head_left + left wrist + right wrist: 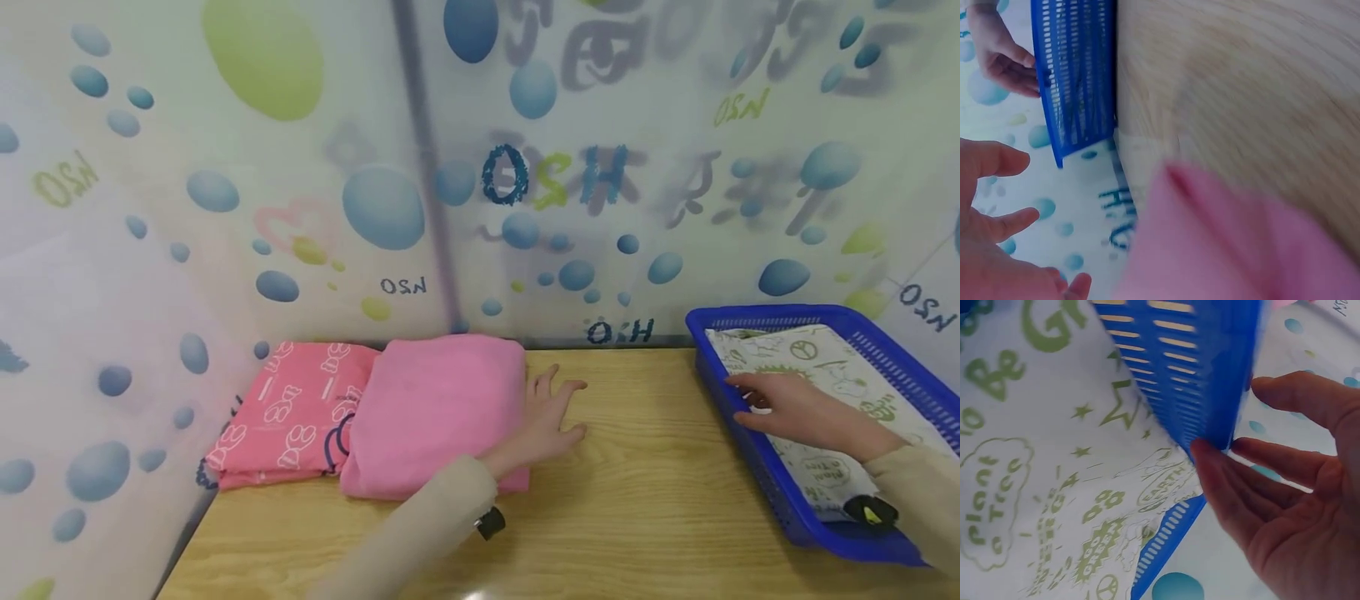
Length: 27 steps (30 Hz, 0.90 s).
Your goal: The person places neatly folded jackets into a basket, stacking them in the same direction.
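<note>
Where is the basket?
Head view, right side: the basket is on the table, right of the plain pink cloth, with the right hand at its left side.

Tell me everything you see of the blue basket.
The blue basket looks plastic, open-topped, with slotted walls and a solid rim. It sits upright on the right of the wooden table, holding white cloth printed in green. The right hand has its fingers at the left rim; whether they grip is unclear.
</note>
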Available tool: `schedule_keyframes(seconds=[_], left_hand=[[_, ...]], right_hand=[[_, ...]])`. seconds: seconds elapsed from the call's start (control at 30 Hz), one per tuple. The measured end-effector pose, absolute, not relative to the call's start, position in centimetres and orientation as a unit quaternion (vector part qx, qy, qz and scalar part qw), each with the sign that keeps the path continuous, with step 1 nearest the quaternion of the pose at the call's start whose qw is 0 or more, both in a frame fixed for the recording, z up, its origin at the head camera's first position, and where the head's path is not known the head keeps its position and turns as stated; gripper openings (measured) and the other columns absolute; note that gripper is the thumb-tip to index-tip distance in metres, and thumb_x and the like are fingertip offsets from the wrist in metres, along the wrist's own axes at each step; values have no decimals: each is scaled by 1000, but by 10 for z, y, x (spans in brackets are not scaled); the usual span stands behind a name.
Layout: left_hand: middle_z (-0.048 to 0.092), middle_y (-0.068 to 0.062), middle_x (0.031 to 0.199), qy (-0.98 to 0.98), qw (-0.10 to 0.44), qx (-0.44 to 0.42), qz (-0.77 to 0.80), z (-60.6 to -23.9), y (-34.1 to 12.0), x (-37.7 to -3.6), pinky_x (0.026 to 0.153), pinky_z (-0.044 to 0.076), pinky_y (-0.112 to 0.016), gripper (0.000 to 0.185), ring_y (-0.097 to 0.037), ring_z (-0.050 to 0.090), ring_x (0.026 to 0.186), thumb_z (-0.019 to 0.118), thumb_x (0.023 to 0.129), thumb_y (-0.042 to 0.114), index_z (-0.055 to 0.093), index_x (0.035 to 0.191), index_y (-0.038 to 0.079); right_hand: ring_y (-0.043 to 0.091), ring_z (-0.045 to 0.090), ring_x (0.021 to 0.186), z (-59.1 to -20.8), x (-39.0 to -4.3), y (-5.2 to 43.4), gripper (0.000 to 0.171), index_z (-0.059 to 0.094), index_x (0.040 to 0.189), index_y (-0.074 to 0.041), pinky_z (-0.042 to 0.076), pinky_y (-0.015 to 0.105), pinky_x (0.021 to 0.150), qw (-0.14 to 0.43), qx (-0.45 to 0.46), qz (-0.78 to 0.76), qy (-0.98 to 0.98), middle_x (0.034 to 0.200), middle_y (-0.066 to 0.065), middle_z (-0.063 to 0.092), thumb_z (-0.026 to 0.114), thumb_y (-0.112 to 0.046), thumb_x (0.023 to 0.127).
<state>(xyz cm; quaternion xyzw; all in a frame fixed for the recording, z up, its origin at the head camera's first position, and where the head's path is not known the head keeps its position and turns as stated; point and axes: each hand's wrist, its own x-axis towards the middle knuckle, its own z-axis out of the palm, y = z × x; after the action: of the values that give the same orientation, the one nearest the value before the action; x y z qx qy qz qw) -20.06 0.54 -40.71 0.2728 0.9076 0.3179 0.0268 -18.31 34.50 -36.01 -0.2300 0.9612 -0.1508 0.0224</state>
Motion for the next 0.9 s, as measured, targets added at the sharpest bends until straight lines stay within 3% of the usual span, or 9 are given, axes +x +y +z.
schedule_keyframes(seconds=[0.23, 0.33, 0.47, 0.63, 0.77, 0.9], left_hand=[[17, -30, 150, 918, 10, 265, 295, -402, -56, -207, 103, 23, -64, 56, -45, 16, 136, 67, 86, 13, 45, 137, 6], [19, -32, 148, 921, -15, 241, 306, -402, -87, -209, 99, 23, -69, 53, -48, 18, 134, 67, 83, 10, 48, 133, 5], [22, -33, 147, 929, -40, 200, 308, -402, -122, -210, 93, 26, -71, 52, -50, 20, 132, 67, 82, 9, 50, 131, 5], [22, -32, 147, 948, -50, 142, 281, -405, -160, -209, 95, 23, -72, 53, -51, 19, 132, 65, 81, 11, 50, 132, 5], [20, -34, 147, 957, -33, 90, 273, -407, -192, -208, 95, 18, -74, 55, -52, 15, 133, 63, 82, 14, 47, 134, 4], [21, -37, 143, 958, -4, 58, 279, -413, -219, -211, 97, 25, -71, 54, -52, 19, 131, 61, 88, 17, 42, 136, 1]], right_hand=[[35, 61, 89, -352, -196, 329, 40, 60, 115, 10, 52, 45, 68, -15, -245, -141, 959, 106, 22, 60, 75, -9, 83], [30, 60, 88, -349, -204, 315, 38, 61, 116, 7, 51, 43, 68, -32, -268, -153, 951, 108, 19, 60, 74, -8, 83], [29, 59, 88, -346, -211, 297, 36, 61, 117, 5, 49, 41, 67, -13, -287, -176, 942, 106, 16, 59, 71, -6, 85], [40, 58, 100, -349, -214, 283, 37, 59, 121, 2, 52, 45, 74, 28, -276, -217, 936, 115, 22, 56, 69, -7, 87], [40, 58, 102, -353, -217, 274, 36, 59, 122, 2, 50, 51, 80, 42, -278, -231, 932, 117, 22, 56, 68, -8, 89], [39, 59, 101, -357, -219, 268, 34, 60, 120, 2, 50, 52, 80, 41, -291, -243, 924, 116, 21, 58, 68, -8, 89]])
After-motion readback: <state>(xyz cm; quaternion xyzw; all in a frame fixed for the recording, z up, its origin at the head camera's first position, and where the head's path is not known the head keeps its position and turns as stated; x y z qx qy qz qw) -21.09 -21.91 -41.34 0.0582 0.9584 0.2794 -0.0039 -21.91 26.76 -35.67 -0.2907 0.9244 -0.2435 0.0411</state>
